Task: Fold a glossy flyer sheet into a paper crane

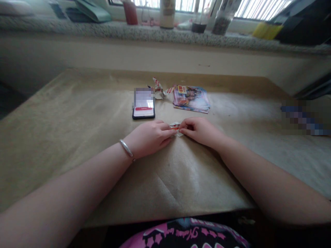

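Note:
My left hand (150,137) and my right hand (199,131) meet at the middle of the table, fingers pinched together on a small folded piece of printed paper (177,128) with red and white showing. Most of the paper is hidden under the fingertips. It rests on the brown paper sheet (103,131) that covers the table. A silver bracelet (126,148) circles my left wrist.
Beyond my hands lie a phone (143,104) with its screen lit, a stack of colourful printed sheets (191,99) and a crumpled folded paper piece (159,88). A stone windowsill (144,32) with jars and bottles runs along the back. A blurred object (305,119) lies at right.

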{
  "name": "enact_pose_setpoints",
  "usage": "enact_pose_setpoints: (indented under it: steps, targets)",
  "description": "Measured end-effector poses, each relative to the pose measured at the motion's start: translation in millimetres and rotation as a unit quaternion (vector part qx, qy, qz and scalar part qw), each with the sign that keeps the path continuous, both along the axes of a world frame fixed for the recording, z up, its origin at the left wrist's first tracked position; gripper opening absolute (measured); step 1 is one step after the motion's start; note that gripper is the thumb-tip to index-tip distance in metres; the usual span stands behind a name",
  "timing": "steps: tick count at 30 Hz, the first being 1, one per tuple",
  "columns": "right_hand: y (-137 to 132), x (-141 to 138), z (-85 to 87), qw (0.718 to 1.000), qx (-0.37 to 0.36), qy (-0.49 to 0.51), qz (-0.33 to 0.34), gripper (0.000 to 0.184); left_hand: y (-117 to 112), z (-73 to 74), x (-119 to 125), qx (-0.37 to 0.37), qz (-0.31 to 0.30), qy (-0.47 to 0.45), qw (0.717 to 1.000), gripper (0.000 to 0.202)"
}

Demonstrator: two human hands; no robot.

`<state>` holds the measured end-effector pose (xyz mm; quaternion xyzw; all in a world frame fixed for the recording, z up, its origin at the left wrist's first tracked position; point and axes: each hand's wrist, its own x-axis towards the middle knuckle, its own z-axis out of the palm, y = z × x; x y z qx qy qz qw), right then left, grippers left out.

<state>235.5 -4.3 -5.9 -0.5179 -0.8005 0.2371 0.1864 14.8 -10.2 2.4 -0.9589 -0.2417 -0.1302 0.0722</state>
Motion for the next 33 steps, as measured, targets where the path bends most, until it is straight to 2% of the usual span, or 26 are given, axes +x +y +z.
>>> enact_pose_setpoints:
  steps: [6,15,24,33]
  targets:
    - [0.3,2.1,-4.4,1.0,0.026,0.009,-0.012,0.006,-2.3,-1.4,4.7,0.026,0.013,0.009,1.0,0.031]
    - [-2.4,4.3,-0.7,0.993,0.106,-0.025,0.036,0.009,-3.8,-1.9,6.7,-0.009,0.044,-0.001,0.999,0.03]
    - [-1.8,2.8,-0.1,0.993,0.104,-0.049,0.04,0.01,-3.5,-2.2,7.7,-0.013,0.051,0.006,0.999,0.03]
    - [-0.4,0.6,-1.2,0.995,0.087,-0.026,0.03,0.009,-7.6,0.5,12.8,0.008,0.057,0.025,0.998,0.028]
